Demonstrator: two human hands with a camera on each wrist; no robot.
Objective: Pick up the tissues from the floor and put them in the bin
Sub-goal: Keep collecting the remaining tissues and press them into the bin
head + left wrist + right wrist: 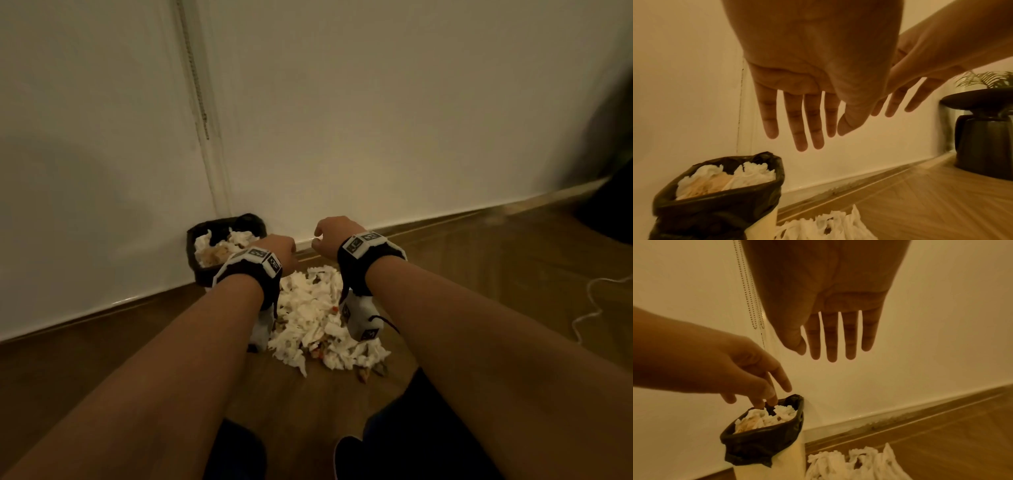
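Done: bin (226, 246), against the wall, already holds tissues.
Left: tissues (315, 318) heaped on floor beside bin.
Left hand (818, 68): grip wide, empty.
Right hand (830, 293): grip wide, empty.

black wristbands (356, 263) with white markers

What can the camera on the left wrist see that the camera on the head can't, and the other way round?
Only the left wrist view shows the dark pedestal planter with its green fronds by the wall, and the left hand from the palm side, fingers straight and holding nothing.

Only the head view shows both forearms with their wrist bands, the whole spread of the tissue pile, a white cord on the floor, and the person's dark shoes.

Both show the bin lined with a black bag and already holding tissues, the white wall, the wooden floor, and the right hand.
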